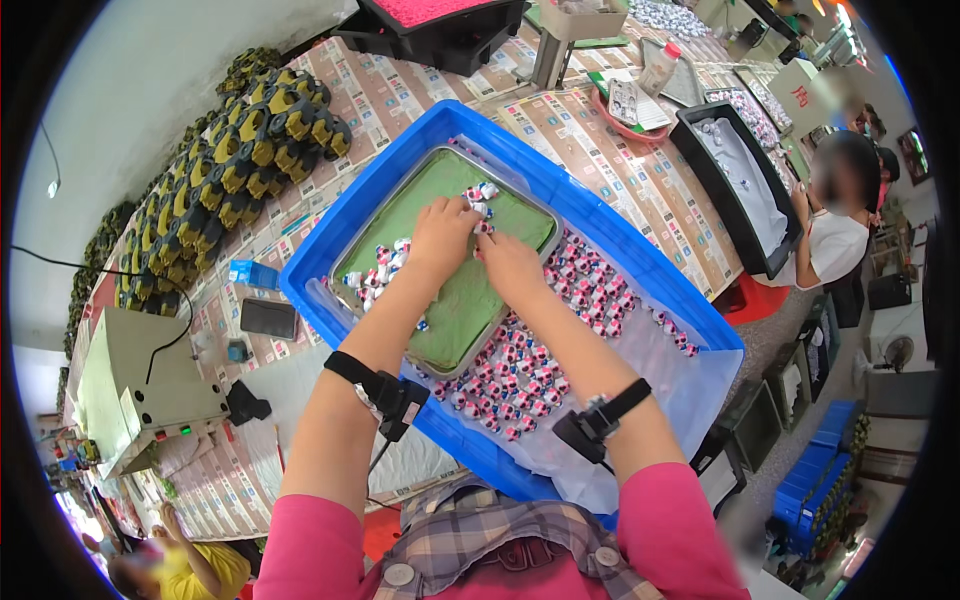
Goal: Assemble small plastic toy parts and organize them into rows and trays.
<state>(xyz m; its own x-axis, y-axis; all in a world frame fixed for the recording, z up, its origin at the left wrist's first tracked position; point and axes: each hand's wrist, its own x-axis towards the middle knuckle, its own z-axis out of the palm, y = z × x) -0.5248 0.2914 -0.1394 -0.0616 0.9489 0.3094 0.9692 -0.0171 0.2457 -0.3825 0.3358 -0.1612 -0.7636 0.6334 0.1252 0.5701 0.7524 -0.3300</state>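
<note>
Both hands come together over a green-surfaced tray [450, 300] with a pale rim, which sits inside a large blue plastic bin [640, 250]. My left hand [440, 238] has its fingers curled in near the tray's far right; whatever they hold is hidden. Thumb and fingers of my right hand [510, 266] pinch a small pink-and-white figure [484, 228] close to the left fingertips. A few more figures [484, 191] stand just beyond. Left of my left wrist, a cluster of similar figures [380, 268] rests on the green surface.
Many pink-and-white figures [590, 290] lie on a plastic sheet [620, 400] in the bin. Yellow-and-black pieces [240, 150] are piled at left, near a phone [269, 319] and a cream machine box [150, 390]. A black crate [735, 185] stands right, beside a co-worker in white [838, 245].
</note>
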